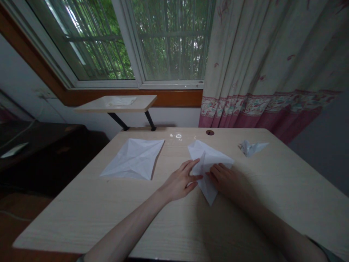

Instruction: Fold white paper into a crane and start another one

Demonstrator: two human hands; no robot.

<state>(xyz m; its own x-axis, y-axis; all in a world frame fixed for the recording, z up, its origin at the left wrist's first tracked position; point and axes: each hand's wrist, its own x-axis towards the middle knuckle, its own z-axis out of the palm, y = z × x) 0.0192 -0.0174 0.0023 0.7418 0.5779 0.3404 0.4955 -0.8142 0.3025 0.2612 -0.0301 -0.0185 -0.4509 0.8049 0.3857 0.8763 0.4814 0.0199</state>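
Observation:
A partly folded sheet of white paper lies on the desk in front of me, one pointed corner toward me and a raised flap near its middle. My left hand rests at its left side, fingers spread and touching the paper. On the right side, my right hand has its fingers curled down and closed on the paper near the flap; the fingertips are partly hidden. To the left, a creased, opened-out white sheet lies flat. At the right stands a small folded paper figure, apparently a bird.
The light wooden desk has a round cable hole at its back edge. A raised shelf at the back left bears white paper. Behind are a barred window and a patterned curtain.

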